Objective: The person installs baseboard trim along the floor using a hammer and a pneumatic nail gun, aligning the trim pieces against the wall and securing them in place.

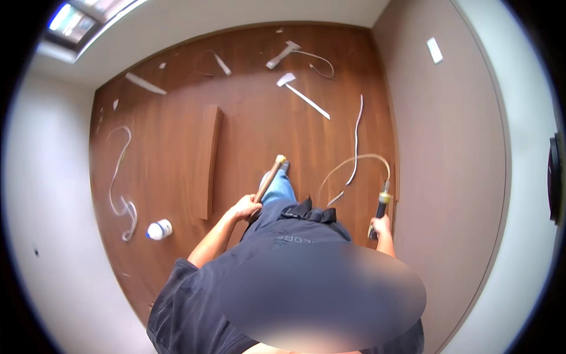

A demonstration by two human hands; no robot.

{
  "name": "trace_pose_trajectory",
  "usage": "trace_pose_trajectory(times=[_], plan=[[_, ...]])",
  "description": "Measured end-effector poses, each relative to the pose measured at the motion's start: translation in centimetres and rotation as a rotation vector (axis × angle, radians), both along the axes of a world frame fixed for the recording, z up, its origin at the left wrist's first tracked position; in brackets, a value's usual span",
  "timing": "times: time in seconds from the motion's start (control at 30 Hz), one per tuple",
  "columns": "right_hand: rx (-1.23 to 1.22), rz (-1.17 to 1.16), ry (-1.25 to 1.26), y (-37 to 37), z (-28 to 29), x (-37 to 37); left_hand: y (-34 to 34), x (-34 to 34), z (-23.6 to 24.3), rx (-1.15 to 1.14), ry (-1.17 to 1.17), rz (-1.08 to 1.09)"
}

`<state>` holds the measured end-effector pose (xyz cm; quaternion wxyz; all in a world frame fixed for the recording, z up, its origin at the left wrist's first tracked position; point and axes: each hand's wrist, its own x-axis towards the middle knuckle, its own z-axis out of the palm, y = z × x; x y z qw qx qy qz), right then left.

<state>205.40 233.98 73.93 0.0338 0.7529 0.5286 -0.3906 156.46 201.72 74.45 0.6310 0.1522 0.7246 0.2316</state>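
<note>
My left hand (246,207) is closed round a long brown strip (269,180), which looks like wood trim. The strip slants up and away over my jeans to a pale yellow end. At my right side, my right hand (381,226) grips a black-handled tool (382,207) with a yellowish band and a metal fitting. A thin tan hose (358,157) arcs from this fitting to the left and down behind my body. The tool's lower end is partly hidden by my fingers, so its exact kind does not show.
On the wooden floor (253,112) a long brown board (209,171) lies left of me. A white bottle with a blue cap (159,229) is further left. White strips (306,100) and cords (357,135) are scattered about. A wood-toned panel wall (442,153) borders the right.
</note>
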Motion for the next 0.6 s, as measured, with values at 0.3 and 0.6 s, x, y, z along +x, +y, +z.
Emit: trace_pose_trajectory(times=[0.3,0.6], plan=[[-0.239,-0.578,0.11,3.7,-2.0,-3.7,24.5,-10.6,-3.5,-0.057,-0.056,-0.424],[-0.476,-1.37,0.632,8.5,-2.1,-10.6,51.3,-21.3,-4.6,-0.117,0.076,-0.45]])
